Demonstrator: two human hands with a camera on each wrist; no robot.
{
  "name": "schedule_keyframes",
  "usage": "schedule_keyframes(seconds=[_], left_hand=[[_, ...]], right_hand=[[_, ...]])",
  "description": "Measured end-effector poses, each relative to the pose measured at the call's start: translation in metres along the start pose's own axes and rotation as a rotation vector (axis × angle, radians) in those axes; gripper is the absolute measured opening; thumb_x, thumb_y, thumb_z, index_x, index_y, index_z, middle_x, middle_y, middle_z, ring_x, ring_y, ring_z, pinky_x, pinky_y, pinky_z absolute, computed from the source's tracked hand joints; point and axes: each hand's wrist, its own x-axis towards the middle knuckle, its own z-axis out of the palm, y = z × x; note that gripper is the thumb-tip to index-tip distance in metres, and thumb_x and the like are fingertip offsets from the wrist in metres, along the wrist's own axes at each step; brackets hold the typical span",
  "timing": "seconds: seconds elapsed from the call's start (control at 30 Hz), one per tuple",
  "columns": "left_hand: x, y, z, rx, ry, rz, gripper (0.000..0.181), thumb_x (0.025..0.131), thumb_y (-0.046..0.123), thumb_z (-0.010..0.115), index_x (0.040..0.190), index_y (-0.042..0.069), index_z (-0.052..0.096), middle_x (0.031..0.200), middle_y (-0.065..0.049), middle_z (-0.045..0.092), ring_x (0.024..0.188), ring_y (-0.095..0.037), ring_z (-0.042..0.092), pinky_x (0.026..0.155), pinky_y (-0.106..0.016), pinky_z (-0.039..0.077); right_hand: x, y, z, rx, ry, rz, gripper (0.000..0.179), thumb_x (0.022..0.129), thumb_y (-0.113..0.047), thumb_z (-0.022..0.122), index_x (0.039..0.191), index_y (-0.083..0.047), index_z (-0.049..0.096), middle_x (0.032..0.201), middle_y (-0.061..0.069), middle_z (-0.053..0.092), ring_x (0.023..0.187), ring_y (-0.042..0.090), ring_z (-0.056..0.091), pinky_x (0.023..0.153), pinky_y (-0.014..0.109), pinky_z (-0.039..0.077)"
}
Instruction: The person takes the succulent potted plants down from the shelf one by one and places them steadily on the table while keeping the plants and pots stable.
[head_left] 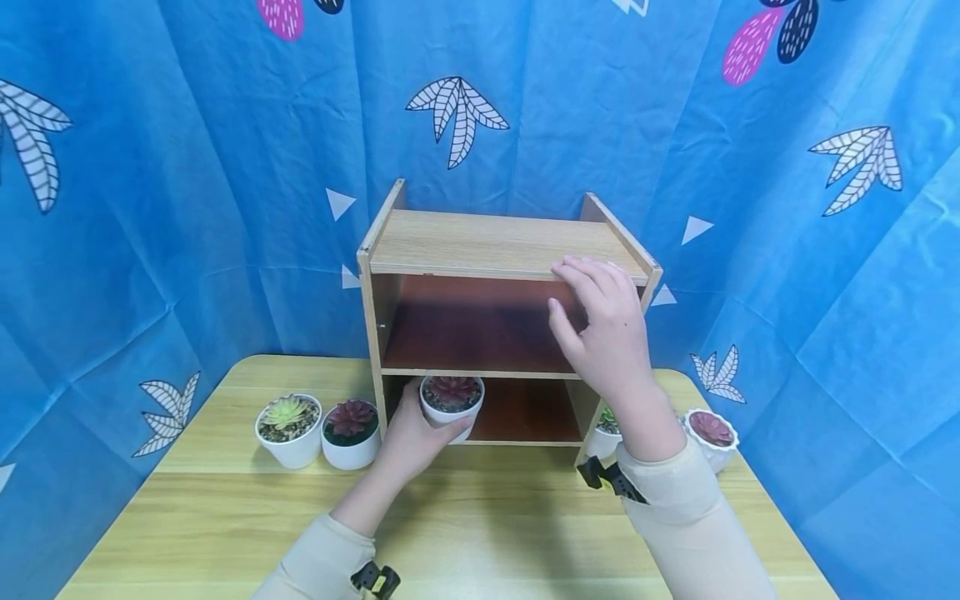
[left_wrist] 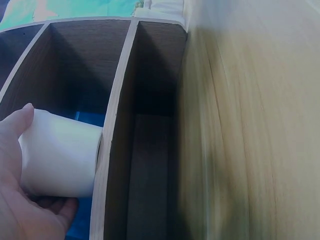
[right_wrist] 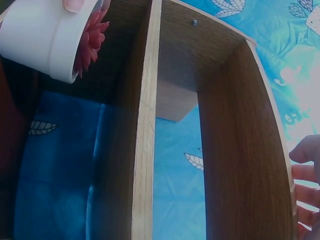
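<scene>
My left hand [head_left: 416,440] grips a small white pot with a dark red succulent [head_left: 452,390], held upright at the front of the wooden shelf unit [head_left: 495,242], before its lower compartment. In the left wrist view the white pot [left_wrist: 60,155] overlaps a divider edge, thumb on one side and fingers on the other. My right hand [head_left: 607,333] is raised at the unit's right side, fingers loosely bent and fingertips right at the front edge of the top board. Nothing shows in its grasp. In the right wrist view the red succulent [right_wrist: 91,42] points toward the shelf board.
Left of the unit stand a potted green succulent [head_left: 288,417] and a potted dark red one [head_left: 351,423]. On the right are a partly hidden green plant in a white pot [head_left: 603,442] and a reddish succulent in a scalloped pot [head_left: 711,432]. A blue patterned curtain [head_left: 285,208] surrounds the table.
</scene>
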Motion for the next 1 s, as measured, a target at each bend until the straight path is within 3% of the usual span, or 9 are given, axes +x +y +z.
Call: schedule_keyframes(seconds=[1.0], left_hand=[[-0.014,-0.001,-0.006,-0.043,0.049,0.042,0.099,0.07,0.045,0.089,0.146,0.008,0.037,0.136,-0.013,0.056,0.125,-0.029,0.055,0.105,-0.049,0.045]], right_hand=[[0.0,0.0,0.0,0.007,0.001,-0.001,0.036,0.091,-0.018,0.066,0.124,-0.006,0.068,0.13,0.012,0.066,0.127,0.032,0.054,0.114,0.047,0.033]])
